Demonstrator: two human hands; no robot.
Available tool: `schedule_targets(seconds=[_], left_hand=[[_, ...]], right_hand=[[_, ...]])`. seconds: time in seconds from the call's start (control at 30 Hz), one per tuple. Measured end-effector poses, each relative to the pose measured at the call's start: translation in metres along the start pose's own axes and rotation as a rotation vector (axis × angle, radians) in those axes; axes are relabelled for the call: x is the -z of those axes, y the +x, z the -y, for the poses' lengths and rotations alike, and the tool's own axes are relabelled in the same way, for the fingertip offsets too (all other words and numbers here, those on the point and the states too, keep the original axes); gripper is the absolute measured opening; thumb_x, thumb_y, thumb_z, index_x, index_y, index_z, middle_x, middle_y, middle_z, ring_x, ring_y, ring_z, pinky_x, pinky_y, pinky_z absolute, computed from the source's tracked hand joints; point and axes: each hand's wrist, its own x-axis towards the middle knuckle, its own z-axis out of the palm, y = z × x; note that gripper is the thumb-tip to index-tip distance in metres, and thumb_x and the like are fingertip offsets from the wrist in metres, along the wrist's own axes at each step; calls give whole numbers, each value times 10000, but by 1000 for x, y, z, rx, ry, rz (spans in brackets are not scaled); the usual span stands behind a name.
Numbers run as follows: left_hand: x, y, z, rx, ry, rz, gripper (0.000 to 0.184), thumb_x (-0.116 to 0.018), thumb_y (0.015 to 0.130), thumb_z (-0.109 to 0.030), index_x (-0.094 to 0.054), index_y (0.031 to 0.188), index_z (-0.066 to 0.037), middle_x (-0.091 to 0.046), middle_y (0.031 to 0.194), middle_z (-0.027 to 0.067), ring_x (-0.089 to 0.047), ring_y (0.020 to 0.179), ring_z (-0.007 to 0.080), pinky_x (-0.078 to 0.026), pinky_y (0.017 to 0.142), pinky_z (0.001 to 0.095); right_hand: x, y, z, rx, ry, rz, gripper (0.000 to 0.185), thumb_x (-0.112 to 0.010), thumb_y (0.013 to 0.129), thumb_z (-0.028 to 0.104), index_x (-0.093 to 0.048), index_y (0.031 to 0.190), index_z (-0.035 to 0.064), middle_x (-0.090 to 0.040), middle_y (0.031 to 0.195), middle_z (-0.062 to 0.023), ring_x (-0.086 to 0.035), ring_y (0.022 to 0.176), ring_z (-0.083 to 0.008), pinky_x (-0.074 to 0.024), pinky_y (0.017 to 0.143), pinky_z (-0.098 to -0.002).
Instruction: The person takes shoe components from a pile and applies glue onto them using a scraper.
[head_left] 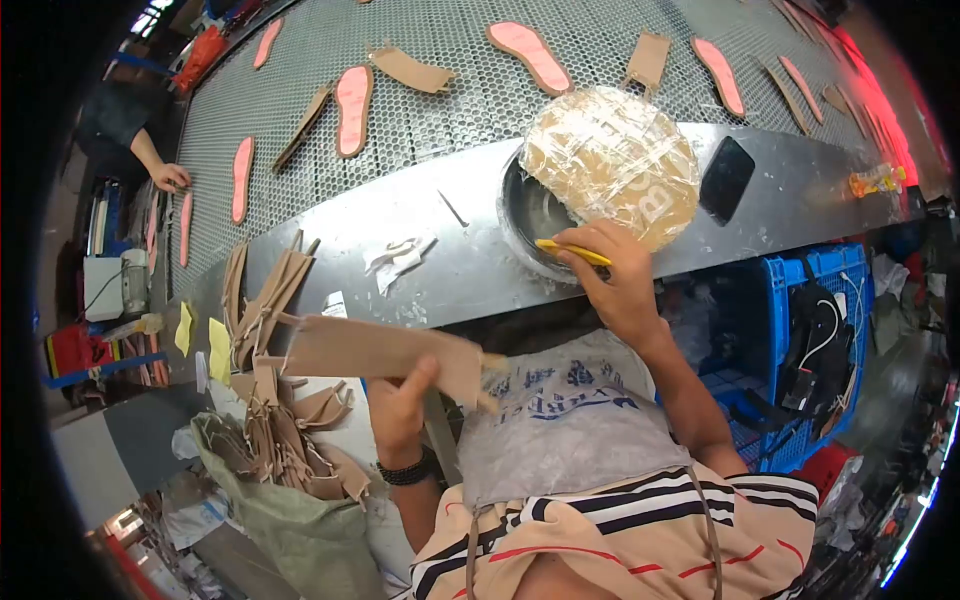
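Note:
My left hand [402, 405] holds a flat brown strip [375, 355], its thumb on top, over the front edge of the metal table [350, 230]. My right hand [615, 275] grips a thin yellow tool [575, 251] at the rim of a round metal bowl [510, 215]. The tool's tip points into the bowl. A round cardboard lid [615, 160] wrapped in clear tape covers part of the bowl. White crumpled scraps [398, 260] and a thin dark stick [453, 208] lie left of the bowl.
Pink insoles [353, 110] and brown strips [412, 70] lie on the mesh conveyor [450, 110]. A phone [727, 180] is right of the lid. Brown pieces [285, 440] pile over a green sack [290, 530]. A blue crate [770, 370] stands right. Another person's hand [170, 177] is far left.

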Motion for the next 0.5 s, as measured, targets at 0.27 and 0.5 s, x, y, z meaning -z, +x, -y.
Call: schedule_targets(seconds=[0.27,0.5], left_hand=[[-50,53,1,-28,-353,-201,286,-621,985,-85,-518,1236,6,-646,1111,125,-701,962,236,-642,735,398],[-60,69,6,-5,-290,-179,287,-617,997,-103,-522,1227,39,-634,1120,141,-709,935,234,-658,734,406]], right_hand=[[-2,9,-3,-16,17,34,131,-733,838,42,-710,967,42,-655,864,-109,-617,823,-295,-469,746,-379],[-2,12,0,-50,53,60,170,-740,844,46,-696,1006,14,-676,907,-125,-639,812,-292,-490,740,-359]])
